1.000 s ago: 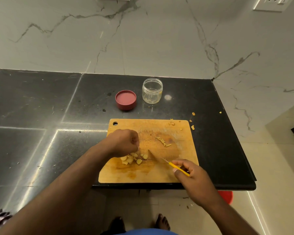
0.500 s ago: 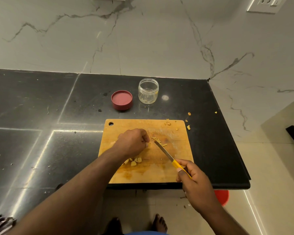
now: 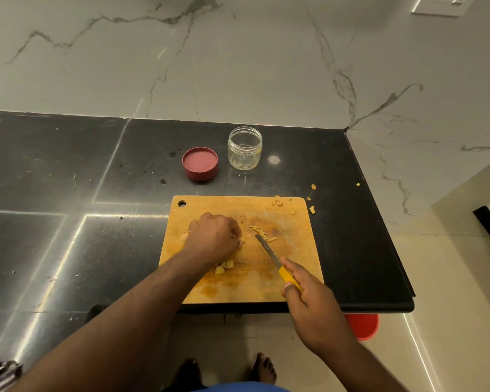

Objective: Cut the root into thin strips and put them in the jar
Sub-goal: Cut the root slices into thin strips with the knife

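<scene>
Right grip (image 3: 303,290) wrapped round knife (image 3: 277,263), left grip (image 3: 214,239) curled, contents hidden, on board (image 3: 294,250)

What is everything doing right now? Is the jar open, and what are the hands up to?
Jar: upright, open, nearly empty.
Lid: off, lying beside the jar.
Knife: held, tip by the strips.
Strips: small pile on the board.
Chunks: uncut, by the left wrist.
Board: flat on the counter, stained.
Left hand: curled, knuckles up; what it holds is hidden.
Right hand: grips the knife handle.
</scene>
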Tool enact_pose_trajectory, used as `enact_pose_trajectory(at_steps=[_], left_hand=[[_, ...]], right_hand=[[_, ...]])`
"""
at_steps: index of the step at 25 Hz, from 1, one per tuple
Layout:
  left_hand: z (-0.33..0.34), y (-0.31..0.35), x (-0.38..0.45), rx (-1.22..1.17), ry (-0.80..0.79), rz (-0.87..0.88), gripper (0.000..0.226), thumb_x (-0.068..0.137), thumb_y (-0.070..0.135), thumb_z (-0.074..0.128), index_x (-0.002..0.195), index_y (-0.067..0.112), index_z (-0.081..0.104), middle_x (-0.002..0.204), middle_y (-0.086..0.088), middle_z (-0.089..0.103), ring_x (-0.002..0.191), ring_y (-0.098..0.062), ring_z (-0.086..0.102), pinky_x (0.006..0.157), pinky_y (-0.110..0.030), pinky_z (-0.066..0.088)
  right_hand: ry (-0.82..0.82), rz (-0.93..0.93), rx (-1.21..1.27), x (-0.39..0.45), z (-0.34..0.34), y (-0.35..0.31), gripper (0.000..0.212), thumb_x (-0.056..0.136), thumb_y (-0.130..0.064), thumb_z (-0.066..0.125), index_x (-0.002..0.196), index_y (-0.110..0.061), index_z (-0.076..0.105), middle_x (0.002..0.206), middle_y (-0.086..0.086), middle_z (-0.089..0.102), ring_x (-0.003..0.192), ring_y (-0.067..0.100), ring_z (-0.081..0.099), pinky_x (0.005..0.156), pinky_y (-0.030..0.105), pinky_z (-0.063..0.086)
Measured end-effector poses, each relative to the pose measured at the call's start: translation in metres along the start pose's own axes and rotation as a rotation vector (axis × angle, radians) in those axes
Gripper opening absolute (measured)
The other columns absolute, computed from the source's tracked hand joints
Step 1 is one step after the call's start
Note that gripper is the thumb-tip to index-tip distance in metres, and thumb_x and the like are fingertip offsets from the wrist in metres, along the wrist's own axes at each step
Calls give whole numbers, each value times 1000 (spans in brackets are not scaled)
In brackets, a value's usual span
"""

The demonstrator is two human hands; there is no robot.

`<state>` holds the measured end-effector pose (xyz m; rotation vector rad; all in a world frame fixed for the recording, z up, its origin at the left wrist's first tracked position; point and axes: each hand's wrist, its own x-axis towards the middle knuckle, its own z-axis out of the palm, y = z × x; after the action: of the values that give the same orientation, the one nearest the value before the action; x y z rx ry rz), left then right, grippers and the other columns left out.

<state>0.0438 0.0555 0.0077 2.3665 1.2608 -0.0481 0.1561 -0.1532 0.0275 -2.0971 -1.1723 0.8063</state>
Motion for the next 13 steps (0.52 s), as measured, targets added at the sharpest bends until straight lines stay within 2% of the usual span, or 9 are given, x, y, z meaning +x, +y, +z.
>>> enact_pose_trajectory(at_steps=[1,3,5,7,13], left_hand=[[2,1,-1,-8,18,-8,20,91,38,69,110,33,72,109,12,68,114,-18,48,90,-40,40],[2,1,-3,-30,29,-25,20,91,39,68,110,33,71,110,12,68,115,-17,47,90,-41,37],[3,1,-4,-44,26,-34,21,92,41,67,111,33,71,110,13,68,117,-17,46,93,-43,36],[4,2,-5,-42,50,-36,21,92,41,66,110,33,72,110,13,68,118,-17,45,93,-44,35],[9,3,-10,-44,114,-62,17,92,44,64,104,35,74,107,18,67,119,-16,40,85,-41,26]], right_hand=[[-1,-19,-21,1,1,-2,46,103,-25,40,148,-36,37,136,-14,51,104,3,55,90,26,50],[-5,-55,-63,3,3,-8,46,104,-24,39,149,-33,37,133,-20,45,115,-2,46,99,20,42],[-5,-80,-107,6,6,-12,46,104,-24,38,150,-31,35,133,-16,46,116,-4,43,100,18,39],[-13,-90,-147,8,9,-15,47,104,-25,37,151,-29,33,137,-10,47,118,0,45,102,21,41],[-49,-114,-236,14,21,-21,50,105,-25,34,153,-29,25,134,-6,47,116,7,48,97,25,43]])
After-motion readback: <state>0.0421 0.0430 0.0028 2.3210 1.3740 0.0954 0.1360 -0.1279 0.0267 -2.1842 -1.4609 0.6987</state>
